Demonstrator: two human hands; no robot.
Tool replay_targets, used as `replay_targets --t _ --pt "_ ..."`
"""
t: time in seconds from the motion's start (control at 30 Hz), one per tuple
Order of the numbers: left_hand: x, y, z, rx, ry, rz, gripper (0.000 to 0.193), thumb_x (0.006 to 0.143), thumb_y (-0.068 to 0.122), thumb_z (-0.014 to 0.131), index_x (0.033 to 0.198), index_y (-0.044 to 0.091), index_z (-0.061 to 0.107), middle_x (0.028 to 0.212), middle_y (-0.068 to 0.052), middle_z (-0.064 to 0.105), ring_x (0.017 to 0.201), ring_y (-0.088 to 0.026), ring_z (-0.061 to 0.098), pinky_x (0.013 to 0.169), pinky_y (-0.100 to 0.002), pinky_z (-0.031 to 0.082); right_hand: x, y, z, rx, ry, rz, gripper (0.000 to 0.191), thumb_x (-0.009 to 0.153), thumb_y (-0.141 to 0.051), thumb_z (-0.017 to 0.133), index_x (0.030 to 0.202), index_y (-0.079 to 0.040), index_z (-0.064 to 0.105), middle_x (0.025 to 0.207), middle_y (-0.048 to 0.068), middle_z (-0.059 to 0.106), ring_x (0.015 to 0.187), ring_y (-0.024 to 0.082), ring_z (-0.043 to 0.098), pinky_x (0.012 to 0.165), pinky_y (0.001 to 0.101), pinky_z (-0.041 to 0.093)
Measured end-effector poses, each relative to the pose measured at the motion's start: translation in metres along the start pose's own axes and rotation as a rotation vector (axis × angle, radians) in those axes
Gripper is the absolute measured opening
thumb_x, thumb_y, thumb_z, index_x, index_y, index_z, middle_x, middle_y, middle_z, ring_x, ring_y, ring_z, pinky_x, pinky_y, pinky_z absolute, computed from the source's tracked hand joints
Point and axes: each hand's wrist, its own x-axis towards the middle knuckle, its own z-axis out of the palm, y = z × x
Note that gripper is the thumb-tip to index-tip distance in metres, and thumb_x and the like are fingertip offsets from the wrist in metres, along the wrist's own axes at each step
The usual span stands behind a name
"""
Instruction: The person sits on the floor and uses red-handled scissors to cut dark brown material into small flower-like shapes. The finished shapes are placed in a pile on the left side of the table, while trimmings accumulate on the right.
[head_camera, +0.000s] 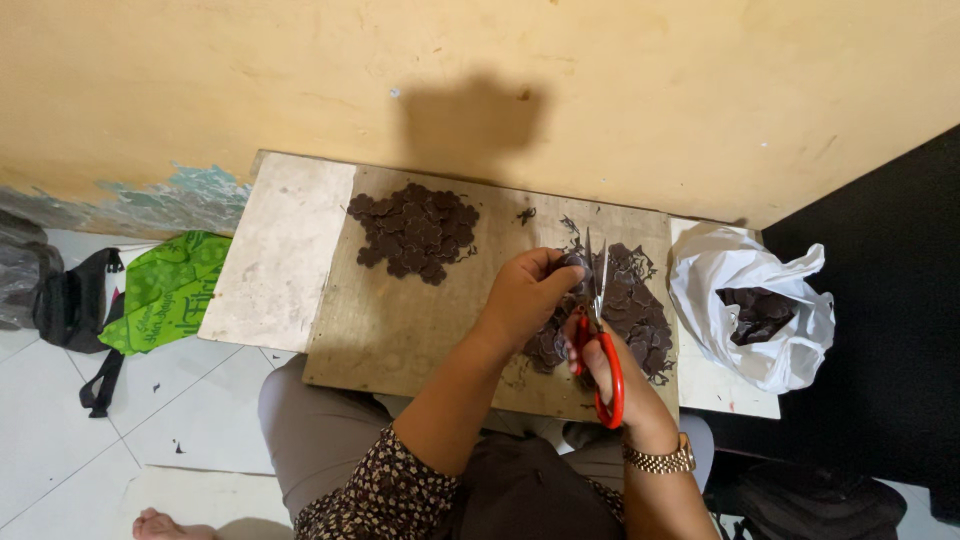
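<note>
My left hand (528, 290) pinches a small dark brown piece (573, 263) above a wooden board (400, 320). In my right hand (612, 372) are red-handled scissors (600, 330), blades pointing up and touching that piece. Under both hands lies a loose heap of dark scraps (640, 310). A neat pile of dark, rounded cut pieces (415, 230) sits on the board's far left part.
A white plastic bag (750, 310) holding more dark pieces sits to the right of the board. A pale panel (280, 250) lies to the left, with a green bag (165, 290) and a black bag (60, 300) on the tiled floor. A yellow wall stands behind.
</note>
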Motion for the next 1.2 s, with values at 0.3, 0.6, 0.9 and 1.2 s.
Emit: replay_targets --t 0.3,0.6,0.9,1.2 --pt "-0.006 0.009 0.003 0.087 0.012 -0.014 0.014 0.091 0.014 0.073 0.091 0.000 0.071 0.080 -0.001 0.070 0.069 -0.006 0.060 0.062 -0.023 0.050 -0.004 -0.012 -0.004 0.006 -0.031 -0.019 0.074 0.090 -0.075 0.055 0.113 -0.004 0.055 0.091 0.001 0.050 0.079 0.011 0.046 0.071 0.0258 0.043" --pt "-0.006 0.013 0.003 0.129 0.016 0.034 0.016 0.091 0.015 0.073 0.093 -0.001 0.072 0.081 -0.001 0.071 0.071 -0.005 0.061 0.064 -0.023 0.050 0.000 -0.014 -0.007 -0.038 -0.048 0.014 0.075 0.088 -0.079 0.052 0.103 -0.005 0.053 0.084 0.000 0.048 0.073 0.011 0.046 0.066 0.0252 0.043" --pt "-0.007 0.010 0.003 0.106 0.038 -0.006 0.016 0.090 0.015 0.074 0.092 -0.001 0.072 0.080 0.000 0.070 0.070 -0.005 0.060 0.063 -0.023 0.050 0.000 -0.009 -0.005 -0.036 -0.013 0.020 0.069 0.091 -0.075 0.052 0.099 -0.006 0.053 0.080 0.000 0.047 0.070 0.012 0.046 0.063 0.0257 0.042" --pt "-0.007 0.004 0.001 0.138 0.077 0.002 0.014 0.090 0.014 0.073 0.089 0.000 0.072 0.078 0.000 0.070 0.068 -0.005 0.058 0.060 -0.023 0.047 0.000 -0.001 -0.004 -0.023 0.016 -0.018 0.066 0.097 -0.071 0.048 0.094 -0.006 0.054 0.077 0.001 0.045 0.067 0.011 0.045 0.061 0.0253 0.040"
